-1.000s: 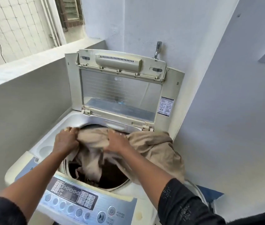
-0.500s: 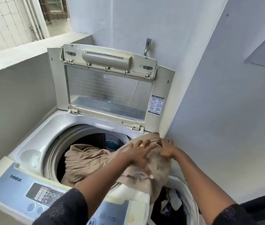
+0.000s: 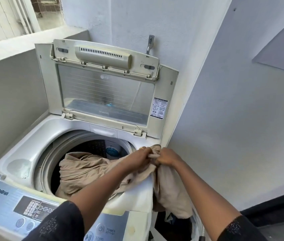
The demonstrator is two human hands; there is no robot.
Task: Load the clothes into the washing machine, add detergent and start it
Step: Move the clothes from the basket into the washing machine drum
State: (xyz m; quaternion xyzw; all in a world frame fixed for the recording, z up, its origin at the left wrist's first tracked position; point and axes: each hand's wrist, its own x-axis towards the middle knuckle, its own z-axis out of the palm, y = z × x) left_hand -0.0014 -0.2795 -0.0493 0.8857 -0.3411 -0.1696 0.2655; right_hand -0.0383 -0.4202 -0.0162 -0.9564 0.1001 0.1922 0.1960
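Beige garment (image 3: 92, 169) half inside the drum (image 3: 45, 164), half outside

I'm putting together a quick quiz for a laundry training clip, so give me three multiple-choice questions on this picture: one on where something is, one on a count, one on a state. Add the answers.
1. Where is the beige garment?
A. Partly in the drum, partly hanging over the washing machine's right edge.
B. Wholly inside the drum.
C. On the floor.

2. How many hands grip it?
A. None.
B. One.
C. Two.

3. How is the lid?
A. Shut.
B. Raised open.
C. Taken off.

Answers:
1 A: one end lies in the drum while the other droops outside the right edge.
2 C: the left hand and the right hand both clutch its bunched fabric at the rim.
3 B: the lid stands upright behind the drum.
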